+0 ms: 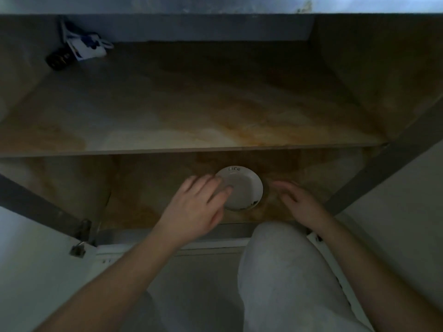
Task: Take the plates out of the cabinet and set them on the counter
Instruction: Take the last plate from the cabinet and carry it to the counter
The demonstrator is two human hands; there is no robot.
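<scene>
White and glazed, the small plate (pixel 242 189) on the cabinet's bottom shelf (pixel 148 200) looks light, stiff, slick and breakable, best pinched at opposite rims by the empty, spread left hand (pixel 195 207) and right hand (pixel 300 203) flanking it.

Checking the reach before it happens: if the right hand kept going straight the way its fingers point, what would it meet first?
Probably the right rim of the white plate on the lower shelf. The right hand points up and left, fingers straight, beside the plate; depth is unclear, so it may slide just behind it.
</scene>
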